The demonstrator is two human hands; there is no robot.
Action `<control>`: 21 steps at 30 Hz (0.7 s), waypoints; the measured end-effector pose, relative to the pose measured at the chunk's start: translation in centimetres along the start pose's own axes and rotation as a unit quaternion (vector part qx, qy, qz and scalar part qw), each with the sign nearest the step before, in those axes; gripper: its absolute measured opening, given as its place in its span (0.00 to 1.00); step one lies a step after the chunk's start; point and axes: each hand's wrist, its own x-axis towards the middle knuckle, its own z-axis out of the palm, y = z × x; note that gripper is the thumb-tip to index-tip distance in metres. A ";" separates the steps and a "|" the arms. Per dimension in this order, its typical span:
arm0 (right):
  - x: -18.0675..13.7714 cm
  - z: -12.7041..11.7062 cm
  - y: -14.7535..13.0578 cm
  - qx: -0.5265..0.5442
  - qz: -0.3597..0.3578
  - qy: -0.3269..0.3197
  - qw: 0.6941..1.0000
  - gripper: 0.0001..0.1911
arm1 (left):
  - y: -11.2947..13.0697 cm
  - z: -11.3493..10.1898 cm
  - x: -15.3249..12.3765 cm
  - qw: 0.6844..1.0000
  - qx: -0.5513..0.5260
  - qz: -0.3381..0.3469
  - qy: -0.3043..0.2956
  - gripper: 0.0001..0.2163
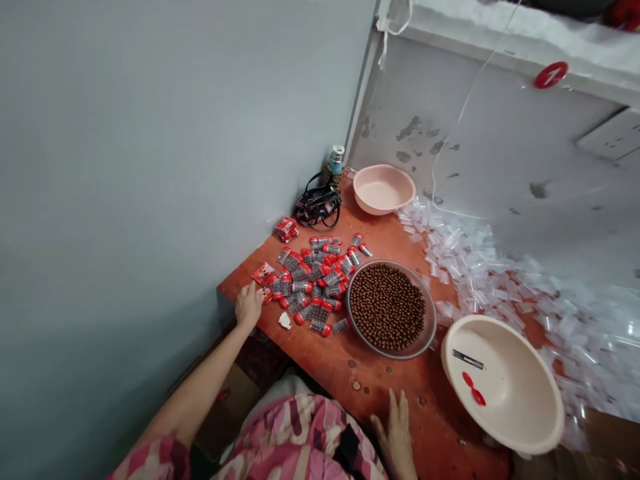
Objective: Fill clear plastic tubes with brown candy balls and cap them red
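Note:
My left hand (pixel 249 305) is at the left edge of the table, its fingers closed at a small red printed packet (pixel 267 293). Another red packet (pixel 263 273) lies just beyond it. Beside them is a pile of small clear tubes with red caps (pixel 305 287), filled with dark beads. My right hand (pixel 397 437) rests at the front table edge, fingers spread and holding nothing. Ahead of it stands a metal bowl (pixel 429 333) full of shiny brown beads (pixel 387 307). A scrap of white paper (pixel 285 321) lies near the tubes.
A cream basin (pixel 540 393) with two red caps (pixel 473 388) inside stands at the right. Clear empty tubes (pixel 480 267) spread along the wall. A pink basin (pixel 384 189), a black bag (pixel 319 203), a bottle (pixel 337 160) and stacked red packets (pixel 287 229) stand at the back.

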 end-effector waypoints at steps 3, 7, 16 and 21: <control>0.0 -0.1 -1.3 0.037 -0.008 -0.044 0.998 0.30 | -0.8 0.1 3.8 0.997 0.000 -0.079 -0.001 0.22; -1.3 0.5 0.2 0.055 0.026 -0.052 0.997 0.30 | -0.9 0.8 6.9 0.988 -0.015 -0.150 -0.032 0.24; -4.2 4.1 2.6 0.070 0.082 -0.058 0.993 0.30 | -0.8 1.3 9.2 0.966 -0.086 -0.224 -0.093 0.22; -5.2 4.0 0.9 0.105 0.103 -0.016 0.989 0.30 | -0.8 1.2 9.4 0.961 -0.161 -0.207 -0.086 0.16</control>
